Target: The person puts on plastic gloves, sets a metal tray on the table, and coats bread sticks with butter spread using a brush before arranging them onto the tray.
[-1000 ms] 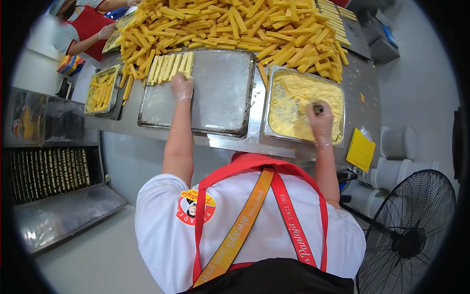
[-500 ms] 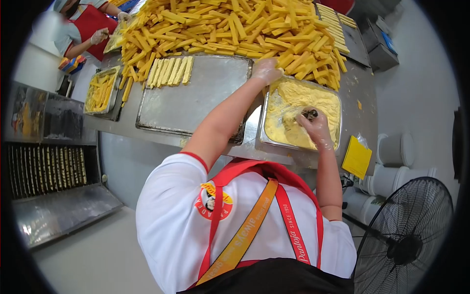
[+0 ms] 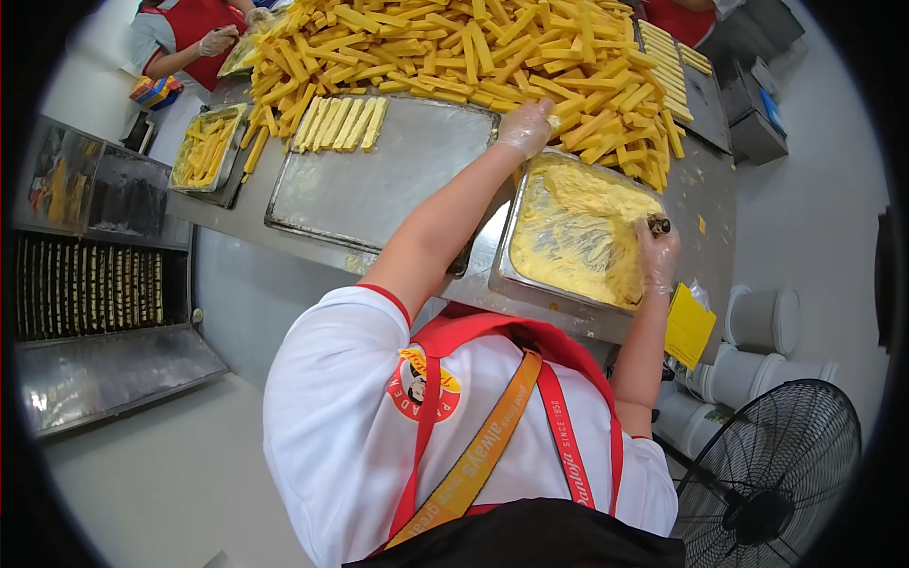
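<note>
My right hand (image 3: pixel 658 256), in a clear plastic glove, is closed around a dark-handled tool (image 3: pixel 657 225) whose working end I cannot make out. It is at the right edge of a metal tray (image 3: pixel 504 254) of pale yellow cream (image 3: pixel 578 232). The cream is thick at the back and smeared thin in the middle. My left hand (image 3: pixel 525 129), also gloved, is at the front edge of a big pile of yellow sticks (image 3: pixel 454 47). Its fingers are curled, with a pale bit at their tips that I cannot identify.
Left of the cream, a flat baking tray (image 3: pixel 398 185) carries a row of several coated sticks (image 3: pixel 341 123). Farther left is a small tray of sticks (image 3: pixel 204 156). A yellow cloth (image 3: pixel 689 324) hangs at the right table edge; a fan (image 3: pixel 772 492) stands nearby. Co-workers stand behind the pile.
My right hand has swept the tool from the middle of the cream tray to its right edge, leaving a smeared streak. My left hand has shifted slightly up and right along the pile.
</note>
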Demonstrator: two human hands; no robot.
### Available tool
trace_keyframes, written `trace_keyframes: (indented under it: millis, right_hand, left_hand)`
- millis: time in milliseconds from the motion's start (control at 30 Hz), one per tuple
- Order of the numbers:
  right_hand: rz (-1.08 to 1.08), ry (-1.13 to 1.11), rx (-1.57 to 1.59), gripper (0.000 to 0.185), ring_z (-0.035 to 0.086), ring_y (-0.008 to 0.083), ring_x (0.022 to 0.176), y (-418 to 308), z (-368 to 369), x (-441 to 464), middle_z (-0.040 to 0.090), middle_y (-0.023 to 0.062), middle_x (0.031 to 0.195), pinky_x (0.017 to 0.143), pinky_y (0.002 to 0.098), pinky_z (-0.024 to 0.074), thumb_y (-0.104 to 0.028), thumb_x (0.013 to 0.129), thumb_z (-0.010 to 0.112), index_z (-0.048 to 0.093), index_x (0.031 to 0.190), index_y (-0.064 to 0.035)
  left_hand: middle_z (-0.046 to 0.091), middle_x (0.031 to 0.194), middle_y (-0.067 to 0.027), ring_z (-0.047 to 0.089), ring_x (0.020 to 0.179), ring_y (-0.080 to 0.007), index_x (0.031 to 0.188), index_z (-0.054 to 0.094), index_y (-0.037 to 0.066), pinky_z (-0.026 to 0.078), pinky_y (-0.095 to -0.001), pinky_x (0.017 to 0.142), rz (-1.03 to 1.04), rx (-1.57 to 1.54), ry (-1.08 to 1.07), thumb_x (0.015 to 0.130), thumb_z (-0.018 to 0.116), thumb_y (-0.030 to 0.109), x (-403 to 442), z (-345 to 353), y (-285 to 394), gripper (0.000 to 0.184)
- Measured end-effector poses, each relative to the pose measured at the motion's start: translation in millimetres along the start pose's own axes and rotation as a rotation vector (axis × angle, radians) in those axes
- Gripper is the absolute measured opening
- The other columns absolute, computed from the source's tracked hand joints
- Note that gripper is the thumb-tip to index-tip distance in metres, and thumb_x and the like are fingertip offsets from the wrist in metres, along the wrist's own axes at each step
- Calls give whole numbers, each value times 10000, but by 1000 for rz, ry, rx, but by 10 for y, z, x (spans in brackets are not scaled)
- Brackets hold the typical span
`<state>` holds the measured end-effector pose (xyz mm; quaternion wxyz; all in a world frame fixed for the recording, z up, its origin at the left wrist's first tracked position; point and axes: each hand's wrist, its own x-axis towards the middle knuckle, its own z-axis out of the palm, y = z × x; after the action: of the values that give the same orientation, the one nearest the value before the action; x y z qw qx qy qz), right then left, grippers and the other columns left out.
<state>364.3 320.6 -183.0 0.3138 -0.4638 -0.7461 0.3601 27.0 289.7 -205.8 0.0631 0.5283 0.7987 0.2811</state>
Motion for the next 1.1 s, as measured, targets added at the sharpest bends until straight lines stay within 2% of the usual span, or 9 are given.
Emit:
trace_keyframes:
  millis: [133, 267, 367, 467, 567, 600, 700, 833, 1100]
  right_hand:
    - [-346, -241, -95, 214, 633, 204, 657, -366, 47, -344, 668, 107, 735, 640, 334, 506, -141, 812, 732, 654, 921, 25]
    - [219, -357, -7, 205, 630, 184, 653, -302, -242, -139, 659, 111, 720, 637, 329, 504, -129, 793, 740, 660, 937, -6]
    - [-266, -8, -168, 232, 631, 174, 681, -164, -202, -86, 681, 119, 767, 648, 330, 507, -144, 790, 747, 671, 960, -5]
    - [-175, -472, -139, 244, 630, 196, 692, -440, -360, -289, 672, 123, 784, 652, 330, 506, -153, 793, 745, 662, 967, -4]
    - [218, -502, -46, 236, 613, 185, 690, -324, -479, -122, 654, 109, 776, 649, 325, 501, -162, 800, 741, 656, 958, -9]
    - [216, -311, -59, 208, 588, 152, 675, -407, -452, -94, 646, 66, 755, 643, 319, 495, -172, 808, 738, 665, 916, -10]
    - [-261, -51, -196, 178, 564, 120, 679, -335, -214, -78, 654, 35, 773, 634, 320, 486, -138, 797, 744, 670, 905, -17]
    - [175, -65, 692, 136, 622, 125, 720, -796, 116, -391, 655, 27, 789, 671, 276, 526, -69, 810, 739, 663, 891, 11]
    - [213, -3, 528, 151, 648, 133, 695, -527, 224, -267, 675, 64, 826, 659, 275, 554, -68, 817, 735, 661, 908, 28]
  left_hand:
    - [643, 979, -214, 626, 950, -389, 1115, 553, 40, 494, -471, 835, 236, -159, 87, 812, 622, 194, -435, -231, 120, 347]
    - [633, 895, -193, 620, 875, -391, 1059, 579, 52, 491, -462, 765, 147, -222, -177, 762, 696, 225, -1087, -305, 372, 362]
    - [625, 860, -189, 613, 841, -381, 977, 615, 25, 482, -450, 743, 222, -388, -131, 755, 699, 220, -1340, -57, 268, 307]
    - [632, 852, -201, 619, 805, -370, 976, 651, 2, 489, -433, 724, 185, -416, -162, 748, 677, 170, -1459, -232, 343, 284]
    - [653, 871, -207, 627, 780, -366, 1068, 673, 5, 501, -409, 710, 145, -521, -244, 743, 643, 122, -1474, -160, 230, 347]
    - [665, 894, -220, 650, 813, -363, 1214, 627, 22, 513, -401, 731, 134, -446, -344, 749, 611, 79, -1437, -188, 209, 468]
    - [663, 920, -233, 663, 861, -362, 1280, 575, 31, 518, -410, 760, 255, -418, -162, 763, 598, 63, -1462, -140, 199, 519]
    - [661, 958, -241, 654, 867, -395, 1378, 476, 68, 528, -428, 761, 151, -257, -204, 773, 600, 55, -1483, -301, 386, 618]
    - [657, 898, -226, 650, 816, -404, 1371, 453, 93, 521, -454, 717, 163, -289, -128, 763, 627, 56, -1511, -265, 324, 633]
